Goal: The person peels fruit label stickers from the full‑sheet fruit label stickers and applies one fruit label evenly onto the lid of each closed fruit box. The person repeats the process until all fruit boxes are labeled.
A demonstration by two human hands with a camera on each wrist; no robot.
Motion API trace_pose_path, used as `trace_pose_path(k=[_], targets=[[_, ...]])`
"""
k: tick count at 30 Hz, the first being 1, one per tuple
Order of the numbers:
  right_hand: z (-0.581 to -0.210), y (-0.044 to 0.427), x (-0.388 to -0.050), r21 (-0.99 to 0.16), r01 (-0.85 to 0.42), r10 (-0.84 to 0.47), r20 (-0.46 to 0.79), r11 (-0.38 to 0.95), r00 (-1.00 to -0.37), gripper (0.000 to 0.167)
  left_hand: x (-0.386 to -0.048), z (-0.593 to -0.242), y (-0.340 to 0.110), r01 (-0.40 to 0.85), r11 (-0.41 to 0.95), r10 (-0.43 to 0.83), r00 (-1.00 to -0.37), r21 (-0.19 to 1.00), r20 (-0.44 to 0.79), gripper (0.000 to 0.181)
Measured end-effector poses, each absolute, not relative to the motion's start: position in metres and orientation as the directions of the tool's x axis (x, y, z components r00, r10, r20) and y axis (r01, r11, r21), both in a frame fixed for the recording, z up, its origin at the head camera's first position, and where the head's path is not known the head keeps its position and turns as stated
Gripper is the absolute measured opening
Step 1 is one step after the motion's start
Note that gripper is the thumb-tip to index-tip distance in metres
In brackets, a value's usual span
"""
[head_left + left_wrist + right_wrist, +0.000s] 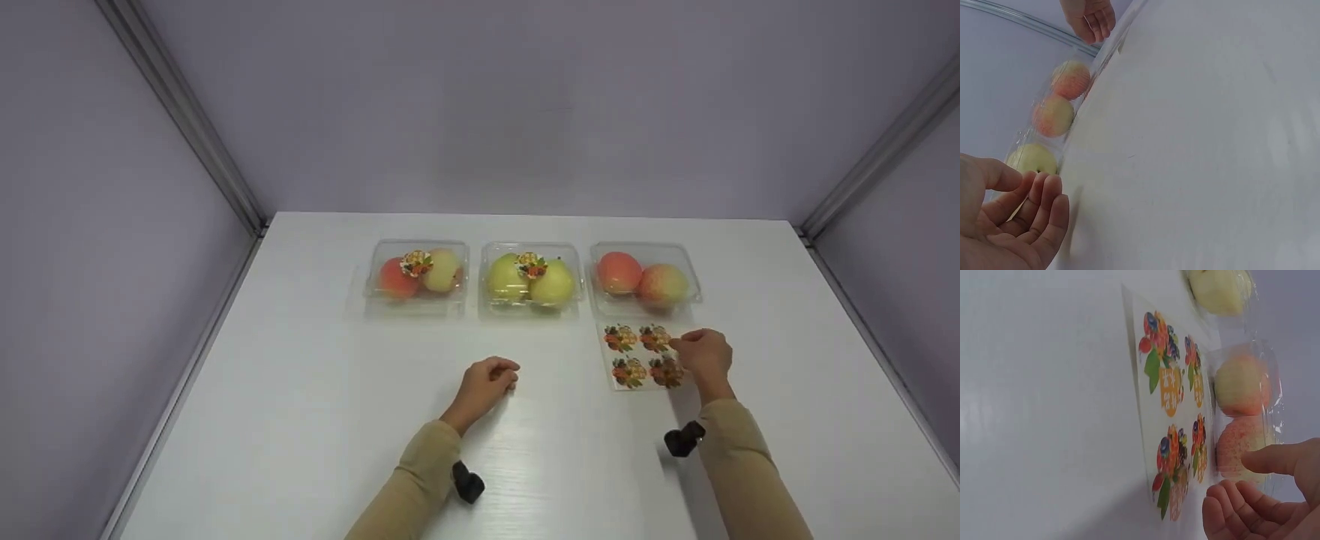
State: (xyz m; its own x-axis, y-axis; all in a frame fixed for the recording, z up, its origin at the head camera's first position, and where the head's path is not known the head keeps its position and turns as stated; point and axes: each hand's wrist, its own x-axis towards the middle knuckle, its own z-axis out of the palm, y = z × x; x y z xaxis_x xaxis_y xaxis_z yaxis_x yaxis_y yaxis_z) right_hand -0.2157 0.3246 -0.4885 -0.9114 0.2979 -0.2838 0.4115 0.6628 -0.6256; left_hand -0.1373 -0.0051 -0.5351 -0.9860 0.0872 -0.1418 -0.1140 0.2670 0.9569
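Observation:
My right hand point(705, 354) hovers at the right edge of a sheet of fruit stickers point(631, 358), its fingers loosely bent. In the right wrist view, thumb and fingers stand apart, holding nothing. Several printed fruit stickers point(1169, 455) show on that sheet. Just behind it sits a clear plastic box of two peaches point(646, 279), with no sticker visible on its lid. My left hand point(484, 386) is held in front of the middle box, fingers relaxed and nothing in them. That middle clear box point(531, 281) contains two yellow-green pears and bears a fruit sticker point(531, 265).
At the left of the row stands another clear box point(420, 279) with two fruits, one red and one pale, and a sticker point(416, 263) on top. All sit on a white table point(315, 420). Grey walls point(510, 112) enclose its back and sides.

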Motion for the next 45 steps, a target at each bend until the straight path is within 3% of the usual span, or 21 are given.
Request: trace_pose_path(k=[7, 13, 19, 30, 38, 45], targets=[[-0.498, 0.341, -0.212, -0.623, 0.425, 0.347, -0.251, 0.657, -0.904, 0.040, -0.134, -0.530, -0.004, -0.113, 0.234, 0.087, -0.987, 0.966, -0.137, 0.022], [-0.501, 0.351, -0.211, -0.557, 0.488, 0.378, -0.308, 0.672, -0.873, 0.054, -0.124, -0.504, -0.001, -0.129, 0.201, 0.091, -0.985, 0.971, -0.150, 0.024], [-0.507, 0.357, -0.207, -0.521, 0.531, 0.383, -0.371, 0.668, -0.846, 0.073, -0.130, -0.526, 0.000, -0.133, 0.179, 0.092, -0.984, 0.975, -0.152, 0.024], [-0.509, 0.360, -0.210, -0.521, 0.545, 0.348, -0.432, 0.656, -0.832, 0.068, -0.135, -0.538, -0.002, -0.125, 0.186, 0.078, -0.987, 0.974, -0.142, 0.022], [-0.508, 0.359, -0.208, -0.561, 0.492, 0.312, -0.390, 0.666, -0.866, 0.059, -0.133, -0.537, -0.002, -0.106, 0.189, 0.086, -0.989, 0.976, -0.124, 0.022], [-0.504, 0.348, -0.208, -0.613, 0.497, 0.226, -0.467, 0.615, -0.855, 0.061, -0.134, -0.534, -0.001, -0.131, 0.183, 0.095, -0.984, 0.974, -0.150, 0.023]])
